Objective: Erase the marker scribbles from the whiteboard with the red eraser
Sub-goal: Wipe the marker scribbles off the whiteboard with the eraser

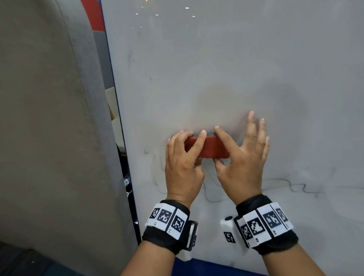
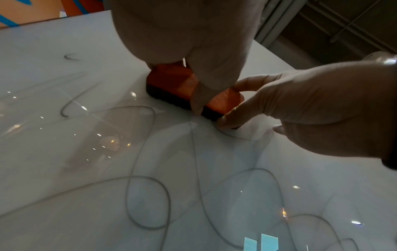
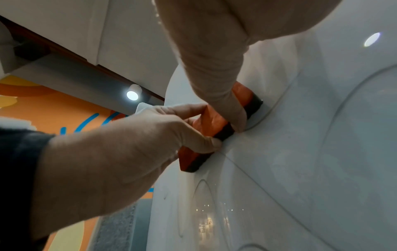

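Left hand [image 1: 183, 164] gripping red eraser [image 1: 211, 148] on whiteboard [image 1: 257, 63], right hand [image 1: 242, 156] pinching its 3 o'clock end, other fingers spread, scribbles [image 1: 298, 186] at 5 o'clock

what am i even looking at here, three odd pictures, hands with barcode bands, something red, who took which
No machine here: a person wears three cameras, one on the head and one on each wrist. The checkered bands on the wrists are marker tags on the camera straps.

The head view looks at a whiteboard. The left hand and the right hand both hold a red eraser against it. The left hand's fingers curl over the eraser. The right hand pinches it between thumb and forefinger, its other fingers spread.

The other two pictures look along each hand from the wrist. They show the eraser's dark felt side flat on the board.

Thin marker scribbles still loop below the hands, and show more clearly in the left wrist view. The board above the eraser looks mostly wiped, with faint smudges.
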`<state>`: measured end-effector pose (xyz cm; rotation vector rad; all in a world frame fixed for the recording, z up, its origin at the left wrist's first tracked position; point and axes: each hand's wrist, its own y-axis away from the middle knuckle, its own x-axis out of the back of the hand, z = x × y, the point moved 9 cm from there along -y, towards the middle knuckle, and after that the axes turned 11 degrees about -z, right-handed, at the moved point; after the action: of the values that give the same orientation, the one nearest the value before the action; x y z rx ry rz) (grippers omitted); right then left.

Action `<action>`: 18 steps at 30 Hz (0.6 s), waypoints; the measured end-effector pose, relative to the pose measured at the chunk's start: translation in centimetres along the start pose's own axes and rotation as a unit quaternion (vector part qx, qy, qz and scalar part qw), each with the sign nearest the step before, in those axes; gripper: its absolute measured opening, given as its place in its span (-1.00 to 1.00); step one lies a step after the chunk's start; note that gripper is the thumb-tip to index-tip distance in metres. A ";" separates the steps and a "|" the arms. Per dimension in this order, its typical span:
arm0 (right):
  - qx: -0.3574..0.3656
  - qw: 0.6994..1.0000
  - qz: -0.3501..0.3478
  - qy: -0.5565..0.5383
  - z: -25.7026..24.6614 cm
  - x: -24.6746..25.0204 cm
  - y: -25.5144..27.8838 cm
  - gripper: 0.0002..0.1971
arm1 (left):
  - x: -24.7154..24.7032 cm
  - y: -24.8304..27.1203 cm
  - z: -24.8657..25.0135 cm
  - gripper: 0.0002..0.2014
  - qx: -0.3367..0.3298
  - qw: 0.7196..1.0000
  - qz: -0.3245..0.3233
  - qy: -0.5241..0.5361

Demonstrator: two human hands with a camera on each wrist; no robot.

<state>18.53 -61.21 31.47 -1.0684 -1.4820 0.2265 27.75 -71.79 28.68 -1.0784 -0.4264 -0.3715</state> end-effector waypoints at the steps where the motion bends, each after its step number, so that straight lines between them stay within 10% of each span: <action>1: 0.000 1.000 0.002 -0.001 0.0 -0.1 0.0 -0.25 | 0.0 -0.1 0.1 -0.24 0.001 1.000 -0.003 0.005; 18: -0.039 0.991 0.103 -0.080 0.4 -0.4 0.7 -0.41 | 4.9 -0.4 -4.8 -0.16 0.089 0.995 -0.043 0.012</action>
<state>18.48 -60.96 30.62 -1.2927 -1.5329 0.4115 32.48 -76.73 29.52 -0.8829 -0.4769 -0.4143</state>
